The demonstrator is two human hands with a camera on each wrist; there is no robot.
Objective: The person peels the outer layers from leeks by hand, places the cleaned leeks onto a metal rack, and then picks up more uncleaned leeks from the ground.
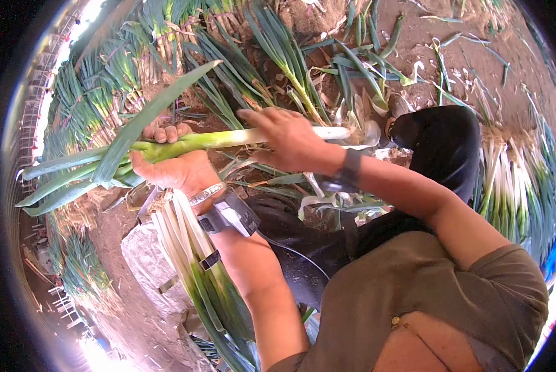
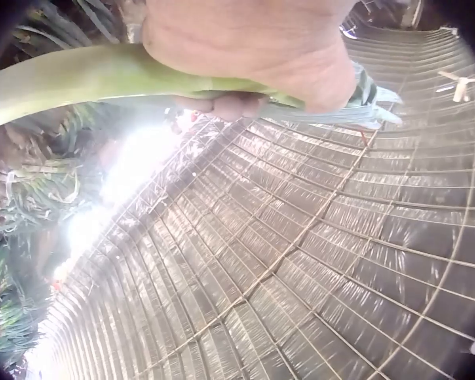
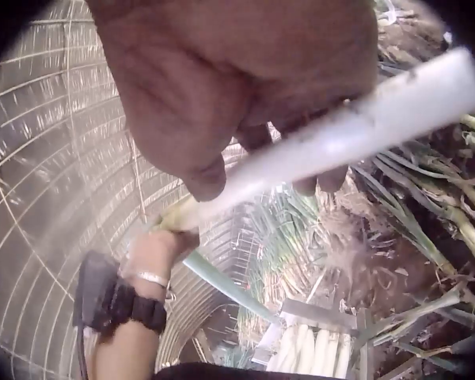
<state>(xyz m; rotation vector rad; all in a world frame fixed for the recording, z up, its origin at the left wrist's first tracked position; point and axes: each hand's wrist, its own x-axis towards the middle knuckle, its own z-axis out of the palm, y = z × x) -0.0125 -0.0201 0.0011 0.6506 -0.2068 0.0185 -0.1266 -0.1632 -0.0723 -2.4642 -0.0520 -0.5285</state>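
Note:
A single leek (image 1: 225, 139) lies nearly level across the front of the body, white end to the right and green leaves to the left. My left hand (image 1: 182, 173) grips it from below where the stalk turns green; its fingertips show above the stalk. Over the white shank, my right hand (image 1: 293, 139) holds the leek between thumb and fingers. The right wrist view shows the bare white shank (image 3: 340, 142) running past that hand. One broad leaf (image 1: 147, 118) bends back upward beside the left hand.
Trimmed leeks (image 1: 191, 248) lie in a bundle below the left forearm, beside a pale sack (image 1: 147, 266). More leeks (image 1: 516, 186) are piled at the right, with rows of untrimmed ones (image 1: 104, 87) at upper left. Peelings (image 1: 364, 68) litter the soil.

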